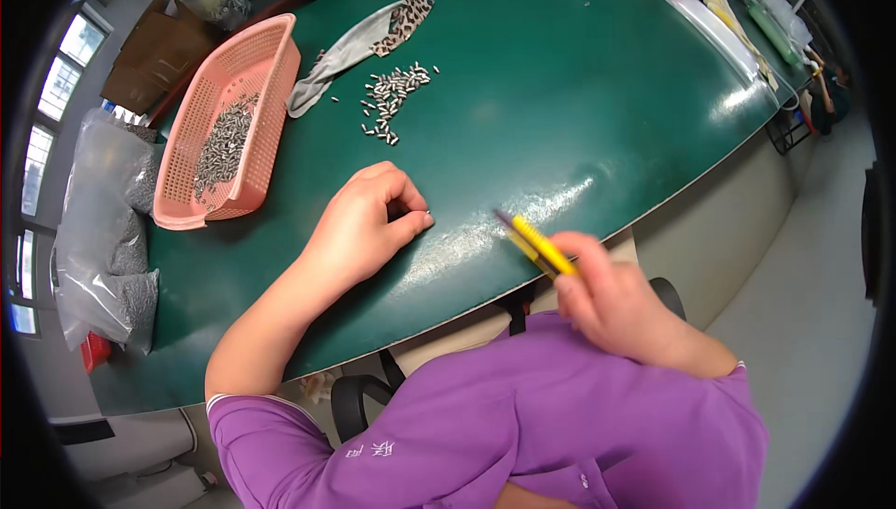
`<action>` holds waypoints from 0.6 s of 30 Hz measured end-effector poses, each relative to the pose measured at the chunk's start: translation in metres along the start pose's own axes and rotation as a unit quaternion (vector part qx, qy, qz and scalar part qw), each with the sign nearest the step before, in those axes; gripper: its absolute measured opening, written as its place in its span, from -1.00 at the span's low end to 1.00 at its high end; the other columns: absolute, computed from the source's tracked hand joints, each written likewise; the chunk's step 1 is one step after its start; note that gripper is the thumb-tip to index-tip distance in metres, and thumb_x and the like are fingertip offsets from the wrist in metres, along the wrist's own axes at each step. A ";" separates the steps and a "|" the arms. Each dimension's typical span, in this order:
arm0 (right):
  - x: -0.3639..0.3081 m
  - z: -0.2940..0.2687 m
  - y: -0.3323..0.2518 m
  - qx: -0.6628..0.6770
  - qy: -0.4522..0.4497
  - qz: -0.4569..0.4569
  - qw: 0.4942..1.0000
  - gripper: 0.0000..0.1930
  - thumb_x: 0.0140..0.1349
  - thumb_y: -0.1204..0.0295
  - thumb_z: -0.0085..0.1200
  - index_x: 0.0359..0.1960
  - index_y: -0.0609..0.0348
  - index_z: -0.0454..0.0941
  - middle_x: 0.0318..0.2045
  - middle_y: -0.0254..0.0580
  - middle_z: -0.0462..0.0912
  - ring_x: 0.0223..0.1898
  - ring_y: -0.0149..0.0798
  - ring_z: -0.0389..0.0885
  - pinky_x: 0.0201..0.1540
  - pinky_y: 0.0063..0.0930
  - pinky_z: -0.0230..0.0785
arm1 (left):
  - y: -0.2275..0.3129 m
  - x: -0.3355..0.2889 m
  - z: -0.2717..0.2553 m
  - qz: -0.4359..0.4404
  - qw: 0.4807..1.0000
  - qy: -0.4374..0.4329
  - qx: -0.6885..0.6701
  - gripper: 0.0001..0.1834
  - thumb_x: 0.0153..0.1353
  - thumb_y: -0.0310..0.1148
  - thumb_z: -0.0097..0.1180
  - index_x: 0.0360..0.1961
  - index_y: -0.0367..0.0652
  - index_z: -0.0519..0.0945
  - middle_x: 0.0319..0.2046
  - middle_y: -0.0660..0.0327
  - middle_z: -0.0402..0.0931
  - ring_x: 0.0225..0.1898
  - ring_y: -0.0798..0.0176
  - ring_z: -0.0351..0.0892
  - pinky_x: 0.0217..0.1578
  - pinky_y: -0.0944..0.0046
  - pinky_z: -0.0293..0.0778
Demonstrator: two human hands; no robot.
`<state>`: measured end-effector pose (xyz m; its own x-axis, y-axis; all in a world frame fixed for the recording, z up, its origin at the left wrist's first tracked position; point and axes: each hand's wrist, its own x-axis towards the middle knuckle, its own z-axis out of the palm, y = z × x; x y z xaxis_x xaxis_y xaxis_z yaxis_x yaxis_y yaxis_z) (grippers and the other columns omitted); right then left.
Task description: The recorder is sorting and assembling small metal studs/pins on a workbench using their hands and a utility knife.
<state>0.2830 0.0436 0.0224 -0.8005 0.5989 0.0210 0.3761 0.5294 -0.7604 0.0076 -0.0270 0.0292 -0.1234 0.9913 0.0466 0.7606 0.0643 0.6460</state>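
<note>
My left hand (359, 220) rests over the green tabletop, thumb and forefinger pinched on a tiny shiny metal piece (428, 214) that mostly hides between the fingertips. To its right, my right hand (611, 299) grips a yellow tool with a dark tip (534, 240), held above the table's near edge. The tool is blurred, so its exact kind does not show; its tip points toward the left hand and stays apart from it. Beyond the left hand lies a loose pile of small silver metal pieces (392, 94).
A pink perforated basket (271, 140) at the left holds many similar metal pieces. Beside it are a grey cloth with a leopard-print end (359, 47) and clear plastic bags of grey pieces (98, 229). Clear plastic sheets (714, 33) lie at the far right edge.
</note>
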 end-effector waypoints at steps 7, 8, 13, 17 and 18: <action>0.008 0.017 -0.011 -0.094 -0.019 -0.111 0.989 -0.37 0.08 0.55 0.04 0.26 -0.01 0.27 -0.77 -0.25 0.40 -0.72 -0.21 0.45 -0.62 -0.32 0.34 | 0.014 -0.003 0.003 -0.047 0.994 -0.081 -0.057 -0.86 -0.08 -0.48 0.32 -0.56 -0.23 0.55 -0.51 0.25 0.44 -0.37 0.30 0.43 -0.37 0.32 0.39; 0.009 0.019 -0.011 -0.122 -0.022 -0.116 0.985 -0.37 0.07 0.56 0.05 0.26 0.01 0.28 -0.77 -0.26 0.39 -0.73 -0.23 0.44 -0.63 -0.34 0.34 | 0.014 -0.003 0.004 -0.031 0.996 -0.076 -0.045 -0.85 -0.08 -0.46 0.32 -0.58 -0.23 0.55 -0.53 0.23 0.47 -0.35 0.23 0.45 -0.35 0.27 0.40; 0.012 0.022 -0.015 -0.160 -0.018 -0.133 0.978 -0.36 0.03 0.58 0.05 0.24 0.05 0.29 -0.78 -0.31 0.38 -0.76 -0.29 0.41 -0.67 -0.38 0.31 | 0.012 -0.004 0.006 -0.033 0.995 -0.076 -0.047 -0.85 -0.10 -0.48 0.34 -0.58 -0.22 0.56 -0.55 0.27 0.44 -0.39 0.29 0.41 -0.39 0.31 0.37; 0.012 0.023 -0.015 -0.163 -0.026 -0.139 0.976 -0.36 0.02 0.57 0.04 0.25 0.07 0.29 -0.78 -0.34 0.36 -0.78 -0.31 0.38 -0.71 -0.38 0.28 | 0.011 -0.004 0.007 -0.022 0.996 -0.072 -0.042 -0.84 -0.10 -0.46 0.33 -0.60 -0.21 0.56 -0.56 0.25 0.46 -0.39 0.25 0.43 -0.39 0.27 0.39; 0.012 0.023 -0.014 -0.162 -0.025 -0.141 0.976 -0.36 0.03 0.57 0.04 0.25 0.08 0.28 -0.79 -0.35 0.35 -0.78 -0.32 0.37 -0.71 -0.37 0.27 | 0.011 -0.004 0.007 -0.023 0.996 -0.074 -0.042 -0.84 -0.10 -0.46 0.33 -0.60 -0.21 0.56 -0.56 0.25 0.46 -0.39 0.25 0.43 -0.39 0.27 0.39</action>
<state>0.2575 0.0291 0.0186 -0.9121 0.3761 0.1631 0.2583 0.8361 -0.4840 0.0212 -0.0292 0.0309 -0.0581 0.9940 -0.0932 0.6997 0.1071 0.7063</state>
